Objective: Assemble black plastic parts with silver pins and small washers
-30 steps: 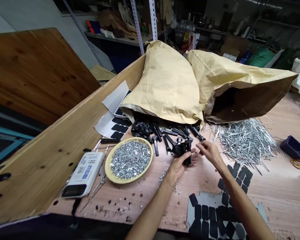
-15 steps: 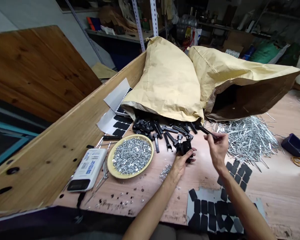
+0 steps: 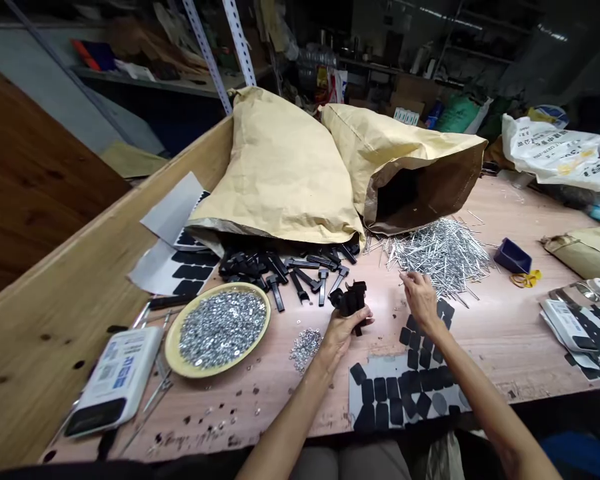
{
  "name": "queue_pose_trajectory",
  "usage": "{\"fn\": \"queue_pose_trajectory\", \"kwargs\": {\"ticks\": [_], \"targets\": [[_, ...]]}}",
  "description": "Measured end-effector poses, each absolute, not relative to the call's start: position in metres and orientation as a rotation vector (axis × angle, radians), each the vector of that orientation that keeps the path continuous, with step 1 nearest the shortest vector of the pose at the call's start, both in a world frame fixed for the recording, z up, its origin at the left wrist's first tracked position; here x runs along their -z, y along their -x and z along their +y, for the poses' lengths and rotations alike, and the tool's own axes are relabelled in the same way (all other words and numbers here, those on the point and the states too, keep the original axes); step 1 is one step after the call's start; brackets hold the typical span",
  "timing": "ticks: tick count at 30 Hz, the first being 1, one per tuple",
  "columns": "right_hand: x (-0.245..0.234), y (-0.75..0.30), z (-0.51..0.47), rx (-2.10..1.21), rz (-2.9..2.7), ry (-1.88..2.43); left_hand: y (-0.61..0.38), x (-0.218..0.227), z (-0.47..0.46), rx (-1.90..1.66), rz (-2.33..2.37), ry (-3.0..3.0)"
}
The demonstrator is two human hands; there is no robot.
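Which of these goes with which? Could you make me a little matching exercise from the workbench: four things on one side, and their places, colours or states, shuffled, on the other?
Things:
1. Yellow dish
2. Metal rods
3. Small container
4. Left hand

Descriptions:
A. Dark blue, beside yellow bands
B. Gripping black parts
C. Filled with small metal pieces
D. Heaped in front of the open paper sack

Right pairs: 1-C, 2-D, 3-A, 4-B.
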State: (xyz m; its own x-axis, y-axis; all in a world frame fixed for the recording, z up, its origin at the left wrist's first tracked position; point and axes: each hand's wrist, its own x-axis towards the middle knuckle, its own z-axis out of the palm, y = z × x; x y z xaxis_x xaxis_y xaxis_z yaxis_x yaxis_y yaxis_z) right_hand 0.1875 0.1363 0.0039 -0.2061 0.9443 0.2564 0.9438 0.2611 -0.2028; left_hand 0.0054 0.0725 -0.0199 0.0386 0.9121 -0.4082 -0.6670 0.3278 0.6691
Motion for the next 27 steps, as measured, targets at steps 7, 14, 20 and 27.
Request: {"fn": "queue_pose_trajectory", "kwargs": {"ticks": [7, 14, 20, 27], "targets": [[-0.011, -0.201, 0.172, -0.088, -2.503, 1.567, -0.016, 0.024, 0.062, -1.284, 1.229, -0.711], [-0.038, -0.177, 0.107, -0.650, -1.517, 1.108, -0.019, 0.022, 0.065, -1.422, 1.168, -0.793], [-0.040, -0.167, 0.082, -0.811, -1.355, 1.057, -0.032, 0.017, 0.057, -1.370, 1.093, -0.908], [-0.036, -0.204, 0.096, -0.592, -1.783, 1.284, -0.034, 0.009, 0.051, -1.349, 1.029, -0.701]]}}
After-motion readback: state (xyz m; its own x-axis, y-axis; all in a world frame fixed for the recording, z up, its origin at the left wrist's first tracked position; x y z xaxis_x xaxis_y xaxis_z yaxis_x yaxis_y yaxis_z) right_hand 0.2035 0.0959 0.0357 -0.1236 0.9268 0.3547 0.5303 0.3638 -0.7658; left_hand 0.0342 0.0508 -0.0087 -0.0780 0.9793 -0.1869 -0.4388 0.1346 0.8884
